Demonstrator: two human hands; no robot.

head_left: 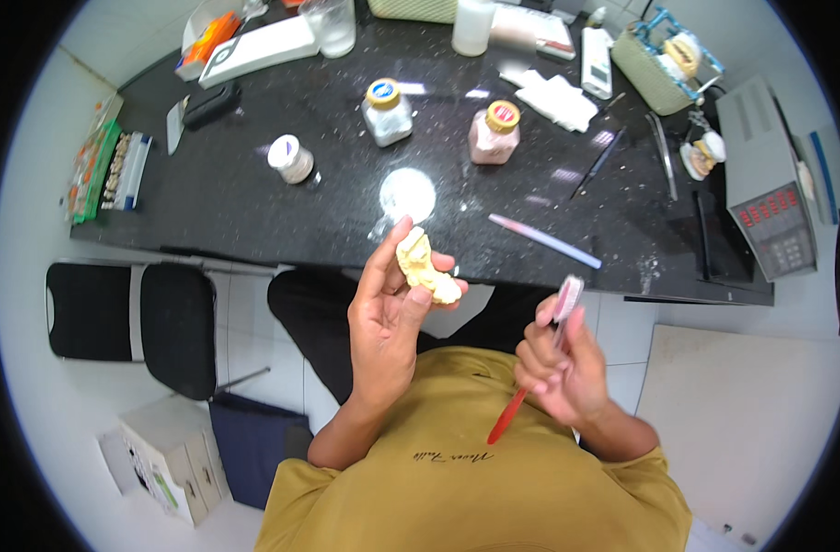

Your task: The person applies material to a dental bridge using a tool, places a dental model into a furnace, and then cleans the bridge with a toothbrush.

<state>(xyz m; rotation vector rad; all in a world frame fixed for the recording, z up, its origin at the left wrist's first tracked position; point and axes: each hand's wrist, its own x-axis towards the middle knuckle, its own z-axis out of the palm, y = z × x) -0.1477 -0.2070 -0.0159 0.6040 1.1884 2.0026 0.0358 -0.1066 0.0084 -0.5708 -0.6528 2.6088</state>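
Observation:
My left hand (383, 322) is closed around a pale yellow dental plaster cast (424, 267), thumb on its near end and fingers behind it. The cast is held up off the worktop, near its front edge. To the right, my right hand (563, 363) grips a toothbrush (505, 419) with a red handle. Its bristle head points up and away from me, apart from the cast, and the handle's end sticks out below my fingers. On the worktop, a pink and pale blue stick-like tool (546, 241) lies between and beyond my hands.
On the black speckled worktop (254, 221) stand a blue-labelled jar (388, 115), a pink-filled jar (494, 136) and a small white jar (291, 161). Crumpled tissue (556, 99) lies behind. A grey control box (770, 175) and another dental model (701, 156) are at right; a black chair (178, 322) at left.

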